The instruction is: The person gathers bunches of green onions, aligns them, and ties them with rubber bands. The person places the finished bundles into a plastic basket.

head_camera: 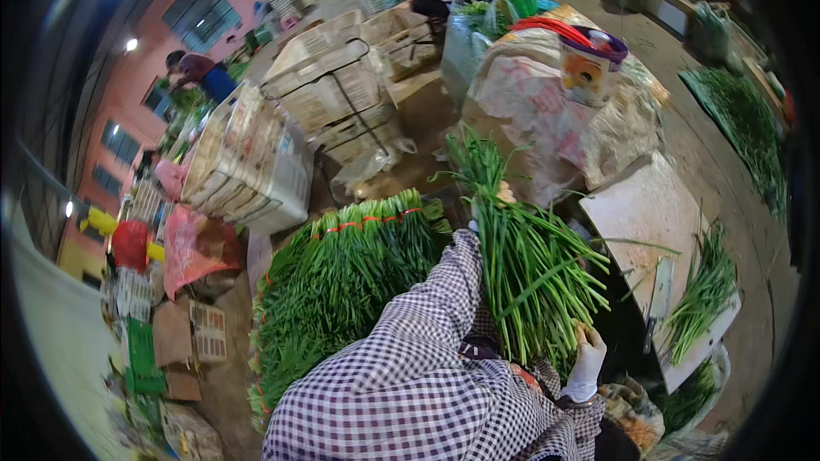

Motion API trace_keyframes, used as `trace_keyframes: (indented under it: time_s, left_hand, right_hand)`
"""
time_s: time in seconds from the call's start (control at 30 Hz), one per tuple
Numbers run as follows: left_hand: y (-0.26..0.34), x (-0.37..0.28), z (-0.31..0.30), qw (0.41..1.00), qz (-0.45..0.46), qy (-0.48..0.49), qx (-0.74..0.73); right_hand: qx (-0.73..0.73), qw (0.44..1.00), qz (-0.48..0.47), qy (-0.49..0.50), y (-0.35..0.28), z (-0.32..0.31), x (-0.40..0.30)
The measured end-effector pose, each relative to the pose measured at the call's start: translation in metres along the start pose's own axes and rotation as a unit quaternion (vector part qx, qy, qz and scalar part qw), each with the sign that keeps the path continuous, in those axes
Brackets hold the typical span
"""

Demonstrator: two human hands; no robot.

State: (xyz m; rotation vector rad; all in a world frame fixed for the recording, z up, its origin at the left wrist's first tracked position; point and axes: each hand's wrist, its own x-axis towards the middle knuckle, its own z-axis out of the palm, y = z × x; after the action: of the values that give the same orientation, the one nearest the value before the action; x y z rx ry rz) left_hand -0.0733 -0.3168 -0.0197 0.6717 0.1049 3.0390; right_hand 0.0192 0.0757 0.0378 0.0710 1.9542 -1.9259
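A large loose bunch of long green stalks (532,269), like chives, lies across the person's front. My left hand (505,193), mostly hidden by the leaves, is closed around its upper part; a few fingers show. At the lower right of the bunch, my right hand (588,355), in a whitish glove, pinches stalk ends between thumb and fingertips. Left of the bunch stand many packed green bundles (346,269) tied with red bands. On the right, a pale board (640,211) bears a cleaver (662,288) and a smaller heap of green stalks (705,294).
Stacked whitish plastic crates (250,160) stand at upper left, with more crates (339,83) behind. A bucket (589,70) with a purple rim sits on a sack-covered pile (532,109). A person (198,73) bends over greens farther off. More greens (743,128) lie at far right.
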Motion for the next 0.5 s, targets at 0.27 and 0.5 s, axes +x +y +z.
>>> trace_keyframes:
  time_s: [0.27, 0.5]
  left_hand:
    - [0.01, -0.009, -0.037, 0.998, 0.034, -0.024, -0.051]
    - [-0.003, 0.001, -0.013, 0.996, 0.015, -0.082, -0.027]
  right_hand:
    - [0.061, 0.998, -0.019, -0.01, 0.016, 0.005, 0.012]
    - [0.08, 0.996, 0.029, -0.028, 0.006, 0.01, 0.01]
